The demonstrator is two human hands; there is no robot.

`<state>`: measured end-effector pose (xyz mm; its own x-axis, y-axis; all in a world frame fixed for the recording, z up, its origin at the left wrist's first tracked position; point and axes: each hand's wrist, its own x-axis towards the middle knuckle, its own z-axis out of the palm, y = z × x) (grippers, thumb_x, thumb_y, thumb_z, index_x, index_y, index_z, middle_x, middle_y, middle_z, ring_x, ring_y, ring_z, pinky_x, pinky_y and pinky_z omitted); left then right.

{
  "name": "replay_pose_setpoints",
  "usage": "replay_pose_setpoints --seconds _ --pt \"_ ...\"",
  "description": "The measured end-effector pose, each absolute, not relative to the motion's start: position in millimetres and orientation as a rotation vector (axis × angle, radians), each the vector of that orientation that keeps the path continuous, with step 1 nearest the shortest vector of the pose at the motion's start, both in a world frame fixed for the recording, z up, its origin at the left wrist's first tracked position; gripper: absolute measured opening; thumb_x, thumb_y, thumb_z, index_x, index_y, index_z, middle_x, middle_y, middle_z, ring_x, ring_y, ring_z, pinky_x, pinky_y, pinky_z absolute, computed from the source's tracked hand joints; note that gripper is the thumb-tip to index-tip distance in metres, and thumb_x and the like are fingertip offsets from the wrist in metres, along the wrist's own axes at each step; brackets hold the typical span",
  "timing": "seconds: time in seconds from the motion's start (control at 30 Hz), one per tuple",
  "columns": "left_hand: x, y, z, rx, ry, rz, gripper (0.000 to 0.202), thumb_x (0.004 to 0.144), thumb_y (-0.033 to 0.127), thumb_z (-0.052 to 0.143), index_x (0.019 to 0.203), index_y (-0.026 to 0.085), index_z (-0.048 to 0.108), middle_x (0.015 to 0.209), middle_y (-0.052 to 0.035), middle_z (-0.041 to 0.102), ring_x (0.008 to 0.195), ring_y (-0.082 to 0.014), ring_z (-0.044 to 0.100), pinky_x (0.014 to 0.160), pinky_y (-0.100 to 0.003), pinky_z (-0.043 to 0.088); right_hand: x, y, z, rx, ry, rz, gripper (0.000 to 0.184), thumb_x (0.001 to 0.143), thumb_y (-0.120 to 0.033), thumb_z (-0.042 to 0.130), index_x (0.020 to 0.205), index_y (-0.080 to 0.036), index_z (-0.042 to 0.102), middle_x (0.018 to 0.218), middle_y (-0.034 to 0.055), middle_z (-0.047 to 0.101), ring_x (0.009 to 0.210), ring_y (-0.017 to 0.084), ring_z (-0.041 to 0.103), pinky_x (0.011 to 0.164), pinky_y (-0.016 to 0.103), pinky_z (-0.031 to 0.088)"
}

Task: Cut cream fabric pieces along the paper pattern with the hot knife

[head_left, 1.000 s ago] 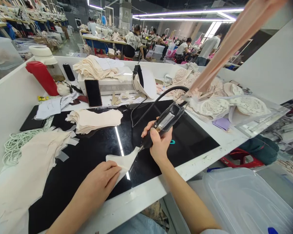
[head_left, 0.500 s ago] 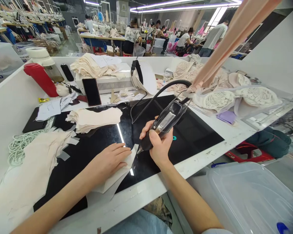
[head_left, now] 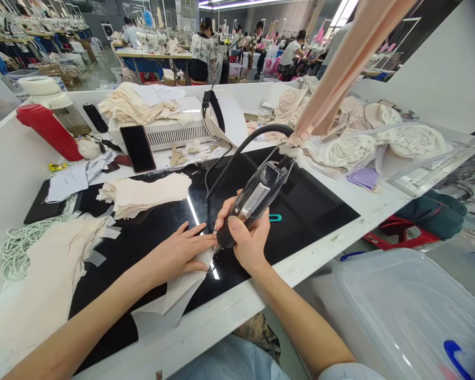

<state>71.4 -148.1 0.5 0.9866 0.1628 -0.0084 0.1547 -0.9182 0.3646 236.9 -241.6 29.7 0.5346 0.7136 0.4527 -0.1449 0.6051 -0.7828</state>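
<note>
My right hand (head_left: 252, 244) is wrapped round a dark, corded hand-held power tool (head_left: 257, 196) with a metal plate on its body. The tool leans down to the left, its narrow tip beside the cream fabric piece (head_left: 184, 290); I cannot make out exact contact. My left hand (head_left: 178, 249) lies flat on that fabric, fingers spread, the fingertips close to the tool. A paler sheet (head_left: 156, 316) shows under the fabric, reaching over the front edge of the glossy black panel (head_left: 312, 206). From above, a peach cloth strap (head_left: 348, 74) is tied at the tool's cord end.
Stacked cream pieces (head_left: 146, 194) lie behind my left hand, and more fabric (head_left: 43, 279) is at the left. A phone (head_left: 138, 149) leans against a white vented box (head_left: 174, 138). Lace bra cups (head_left: 350, 150) sit at the right, a clear plastic bin (head_left: 415, 295) below.
The view has shifted slightly. Both hands and the tool have come closer together at the fabric's tip, and my left fingers are spread wider. More of the teal clip shows.
</note>
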Motion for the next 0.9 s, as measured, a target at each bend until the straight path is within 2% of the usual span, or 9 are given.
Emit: replay_pose_setpoints --seconds 0.13,0.33,0.5,0.7,0.9 --pt "69 -148 1 2.771 0.232 0.001 0.069 0.092 0.039 0.078 0.153 0.035 0.047 0.154 -0.0061 0.056 0.154 -0.0331 0.035 0.125 -0.068 0.02 235 -241 29 -0.733 -0.867 0.597 0.034 0.087 -0.039 0.079 0.107 -0.027 0.054 0.089 -0.0021 0.069 0.071 0.014 0.064 0.071 0.032 0.058" --pt "71 -149 9 2.765 0.244 -0.09 0.068 0.094 0.041 0.075 0.154 0.036 0.045 0.157 -0.0065 0.053 0.155 -0.0347 0.032 0.124 -0.072 0.015 235 -240 28 -0.74 -0.879 0.601 0.035 0.087 -0.04 0.079 0.108 -0.027 0.054 0.091 -0.0019 0.068 0.073 0.015 0.065 0.074 0.033 0.058" --pt "71 -150 9 2.758 0.243 -0.075 0.064 0.094 0.039 0.076 0.152 0.034 0.048 0.156 -0.0062 0.055 0.155 -0.0346 0.032 0.125 -0.07 0.014 234 -239 25 -0.751 -0.883 0.599 0.036 0.087 -0.041 0.078 0.109 -0.028 0.053 0.091 -0.0019 0.068 0.074 0.015 0.066 0.074 0.033 0.058" --pt "69 -149 3 2.777 0.236 0.005 0.062 0.093 0.038 0.078 0.148 0.035 0.052 0.154 -0.0036 0.057 0.154 -0.0318 0.035 0.126 -0.068 0.017 233 -239 25 -0.745 -0.899 0.579 0.032 0.089 -0.035 0.077 0.109 -0.027 0.053 0.09 -0.0023 0.068 0.069 0.013 0.064 0.068 0.03 0.057" --pt "69 -149 3 2.775 0.246 0.014 0.06 0.092 0.038 0.078 0.147 0.034 0.054 0.152 -0.0047 0.059 0.154 -0.0317 0.036 0.126 -0.067 0.017 227 -243 28 -0.747 -0.834 0.578 0.035 0.088 -0.038 0.078 0.109 -0.027 0.053 0.087 -0.0037 0.068 0.063 0.011 0.062 0.063 0.028 0.056"
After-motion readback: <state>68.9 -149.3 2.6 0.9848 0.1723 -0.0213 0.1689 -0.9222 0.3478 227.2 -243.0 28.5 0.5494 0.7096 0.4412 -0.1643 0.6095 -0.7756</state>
